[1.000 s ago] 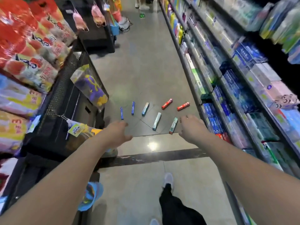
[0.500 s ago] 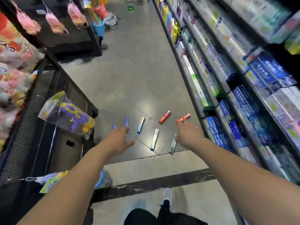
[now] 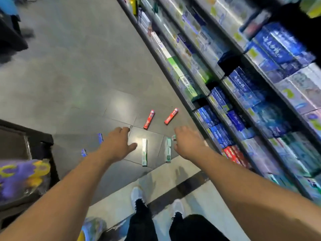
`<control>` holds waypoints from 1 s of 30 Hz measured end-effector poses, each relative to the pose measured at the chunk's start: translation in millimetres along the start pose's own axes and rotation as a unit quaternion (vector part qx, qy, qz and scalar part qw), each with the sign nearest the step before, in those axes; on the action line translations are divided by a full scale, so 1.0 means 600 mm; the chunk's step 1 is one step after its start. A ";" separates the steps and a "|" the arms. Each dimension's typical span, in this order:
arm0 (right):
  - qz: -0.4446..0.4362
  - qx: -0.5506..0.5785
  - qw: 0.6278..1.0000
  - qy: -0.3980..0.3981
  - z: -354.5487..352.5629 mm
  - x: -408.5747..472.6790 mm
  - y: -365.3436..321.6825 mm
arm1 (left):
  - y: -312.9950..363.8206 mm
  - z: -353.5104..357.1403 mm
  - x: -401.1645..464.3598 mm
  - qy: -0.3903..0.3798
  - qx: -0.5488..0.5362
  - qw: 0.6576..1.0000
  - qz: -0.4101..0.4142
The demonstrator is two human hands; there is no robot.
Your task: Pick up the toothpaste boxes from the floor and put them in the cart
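Observation:
Several toothpaste boxes lie on the grey floor tiles ahead of me. Two red boxes [image 3: 149, 119] [image 3: 171, 116] lie farthest. A white-green box [image 3: 144, 152] lies between my hands, and a green one [image 3: 168, 152] is just left of my right hand. Two blue boxes [image 3: 100, 137] [image 3: 83, 152] peek out beside my left forearm. My left hand [image 3: 116, 145] hovers above the floor with fingers spread, holding nothing. My right hand [image 3: 188, 141] reaches forward with loosely bent fingers, also holding nothing. No cart is in view.
A long shelf unit [image 3: 243, 94] packed with toothpaste and other boxes runs along the right. A dark display rack [image 3: 26, 141] with a purple-yellow packet [image 3: 19, 176] stands at the left. My two white shoes [image 3: 137, 195] stand on a lighter floor strip.
The view has tilted down and swung closer to the boxes. Both hands have stretched farther forward over them, and the left fingers have spread.

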State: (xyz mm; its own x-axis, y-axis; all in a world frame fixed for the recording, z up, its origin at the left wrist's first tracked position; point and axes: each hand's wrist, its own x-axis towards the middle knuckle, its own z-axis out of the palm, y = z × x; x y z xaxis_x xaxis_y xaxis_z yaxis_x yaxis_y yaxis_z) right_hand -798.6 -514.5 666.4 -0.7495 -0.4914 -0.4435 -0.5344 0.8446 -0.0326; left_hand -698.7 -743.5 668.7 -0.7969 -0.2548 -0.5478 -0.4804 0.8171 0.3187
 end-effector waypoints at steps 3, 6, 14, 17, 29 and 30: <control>0.018 0.004 1.000 -0.016 0.067 0.049 0.003 | -0.012 0.057 0.071 -0.033 0.008 0.999 0.011; 0.038 0.007 0.998 -0.042 0.158 0.101 0.007 | -0.033 0.131 0.140 -0.049 0.012 0.999 0.005; 0.090 0.052 0.991 -0.082 0.445 0.253 0.045 | -0.090 0.395 0.309 -0.063 0.000 0.997 -0.047; 0.129 0.094 0.984 -0.073 0.565 0.300 0.058 | -0.117 0.510 0.374 -0.060 -0.013 0.996 -0.066; 0.202 0.100 0.974 -0.034 0.897 0.453 0.088 | -0.204 0.836 0.583 -0.017 -0.110 0.972 -0.208; 0.208 0.105 0.972 -0.038 0.918 0.459 0.089 | -0.207 0.848 0.594 -0.014 -0.106 0.972 -0.210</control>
State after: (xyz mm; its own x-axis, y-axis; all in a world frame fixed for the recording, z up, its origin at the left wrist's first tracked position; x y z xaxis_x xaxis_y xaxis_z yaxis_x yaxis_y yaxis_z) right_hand -818.4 -487.9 49.1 -0.8480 -0.0867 -0.5229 -0.0927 0.9956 -0.0148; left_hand -736.6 -672.7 40.3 -0.5054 -0.5266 -0.6836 -0.8281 0.5185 0.2129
